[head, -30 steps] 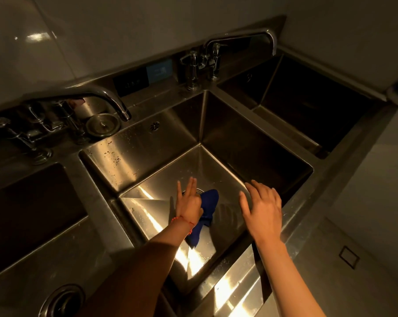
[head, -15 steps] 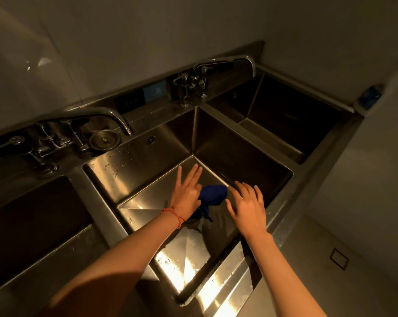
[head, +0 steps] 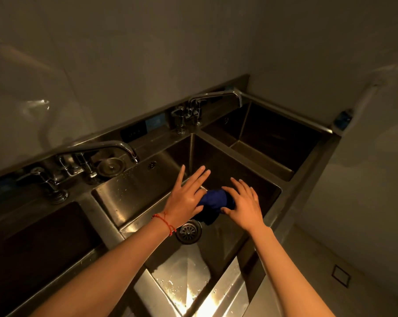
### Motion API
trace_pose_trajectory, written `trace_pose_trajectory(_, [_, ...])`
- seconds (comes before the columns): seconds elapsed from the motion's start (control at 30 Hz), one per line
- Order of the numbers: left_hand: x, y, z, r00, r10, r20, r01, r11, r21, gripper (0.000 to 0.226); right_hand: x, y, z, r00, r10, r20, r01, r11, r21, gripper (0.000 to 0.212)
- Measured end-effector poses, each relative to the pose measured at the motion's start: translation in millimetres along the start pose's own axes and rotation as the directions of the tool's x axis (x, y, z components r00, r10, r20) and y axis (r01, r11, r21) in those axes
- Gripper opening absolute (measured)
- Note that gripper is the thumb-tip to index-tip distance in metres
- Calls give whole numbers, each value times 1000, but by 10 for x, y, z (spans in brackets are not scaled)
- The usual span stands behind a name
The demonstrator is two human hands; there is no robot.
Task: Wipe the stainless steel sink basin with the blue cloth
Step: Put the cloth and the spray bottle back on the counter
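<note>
The middle stainless steel sink basin (head: 182, 273) lies below me, its floor wet and glaring, with a round drain strainer (head: 188, 231) in the bottom. A bunched blue cloth (head: 214, 201) hangs above the drain between my two hands. My left hand (head: 186, 197), with a red string on the wrist, has its fingers stretched out and touches the cloth at the thumb side. My right hand (head: 243, 207) lies over the cloth's right end, thumb under it. Part of the cloth is hidden by both hands.
A curved faucet (head: 115, 146) with lever taps stands behind the basin on the left, beside a loose metal plug (head: 109, 167). A second faucet (head: 216, 96) is at the back right. Dark basins flank the middle one: left (head: 33, 236), right (head: 269, 138). Tiled walls close in behind.
My left hand lifted the cloth off the basin floor and moved it rightward, uncovering the drain. My right hand came in and closed on the cloth. The view tilted upward.
</note>
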State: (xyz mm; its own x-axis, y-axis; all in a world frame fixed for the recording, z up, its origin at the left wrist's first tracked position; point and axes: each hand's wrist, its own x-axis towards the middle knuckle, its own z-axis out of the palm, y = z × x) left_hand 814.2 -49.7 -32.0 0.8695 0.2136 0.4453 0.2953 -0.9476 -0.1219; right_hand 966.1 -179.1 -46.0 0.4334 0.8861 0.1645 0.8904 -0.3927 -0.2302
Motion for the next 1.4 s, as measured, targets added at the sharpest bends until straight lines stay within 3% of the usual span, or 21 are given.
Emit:
trace_pose_trajectory(0.33, [89, -171, -262, 996, -92, -19, 92, 996, 7, 48, 119, -108, -231, 985, -30, -172, 44, 996, 77, 32])
trace_pose_trajectory(0.57, [323, -123, -361, 980, -192, 57, 193, 981, -9, 51, 230, -69, -520, 939, -77, -336, 92, 995, 30, 25])
trace_pose_trajectory(0.67, [475, -56, -363, 971, -233, 58, 238, 967, -91, 49, 287, 25, -663, 922, -129, -364, 133, 991, -12, 28])
trace_pose_trajectory(0.9, [994, 298, -413, 955, -193, 225, 233, 959, -163, 82, 369, 463, -945, 886, -195, -421, 209, 978, -15, 28])
trace_pose_trajectory(1.17, [1598, 837, -344, 976, -196, 92, 208, 968, -143, 46, 438, 1010, -1228, 836, -233, -498, 256, 966, -21, 25])
trace_pose_trajectory(1.4, [2026, 1128, -261, 974, -212, -76, 208, 976, -59, 36, 556, 1431, -1392, 814, -194, -547, 220, 975, -17, 26])
